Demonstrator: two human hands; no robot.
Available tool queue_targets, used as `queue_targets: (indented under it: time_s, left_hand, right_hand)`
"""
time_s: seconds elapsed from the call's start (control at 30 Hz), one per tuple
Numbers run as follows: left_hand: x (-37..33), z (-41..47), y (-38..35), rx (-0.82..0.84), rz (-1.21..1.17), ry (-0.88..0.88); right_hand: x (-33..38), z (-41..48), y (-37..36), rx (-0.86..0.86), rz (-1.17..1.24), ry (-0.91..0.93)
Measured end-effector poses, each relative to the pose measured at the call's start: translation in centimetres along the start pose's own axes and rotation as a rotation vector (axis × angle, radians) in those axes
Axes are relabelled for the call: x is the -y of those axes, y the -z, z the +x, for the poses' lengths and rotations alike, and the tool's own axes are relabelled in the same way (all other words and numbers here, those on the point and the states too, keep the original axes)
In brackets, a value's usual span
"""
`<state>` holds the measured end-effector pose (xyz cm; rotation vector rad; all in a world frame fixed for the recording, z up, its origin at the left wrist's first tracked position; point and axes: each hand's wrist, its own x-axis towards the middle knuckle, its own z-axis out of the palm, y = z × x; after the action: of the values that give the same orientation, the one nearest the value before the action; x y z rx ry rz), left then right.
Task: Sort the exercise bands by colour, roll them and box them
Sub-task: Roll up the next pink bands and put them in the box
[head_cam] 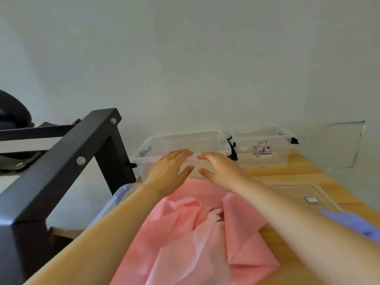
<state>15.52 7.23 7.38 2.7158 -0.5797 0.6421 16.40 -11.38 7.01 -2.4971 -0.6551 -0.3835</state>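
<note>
Pink exercise bands [205,239] lie crumpled and folded in a heap on the wooden table [308,177], between my forearms. A purple band [353,221] lies at the right edge. My left hand [170,169] and my right hand [220,169] reach forward side by side with straight fingers, holding nothing, in front of the near wall of a clear plastic box [205,138]. Whether the fingers touch the box is unclear. A second clear box [265,147] with a label stands to its right.
A clear lid [304,194] lies flat on the table right of the pink heap. Another clear lid or box edge [119,196] pokes out at the table's left side. A black metal frame [67,167] stands close on the left. The wall is just behind the boxes.
</note>
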Motion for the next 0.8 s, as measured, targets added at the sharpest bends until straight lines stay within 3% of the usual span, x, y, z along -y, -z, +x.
queue_targets:
  time_s: [0.33,0.63,0.8]
  left_hand:
    - [-5.0,-11.1,0.4,0.105,-0.070,0.011]
    - [-7.8,-14.5,0.1,0.241,-0.100,0.103]
    - [-8.2,-15.1,-0.2,0.206,0.006,0.176]
  right_hand:
    - [2.5,-12.0,-1.1,0.071,0.024,-0.157]
    - [3.6,-18.3,-0.2,0.203,0.017,-0.243]
    - [3.4,-19.1,-0.5,0.202,0.048,-0.322]
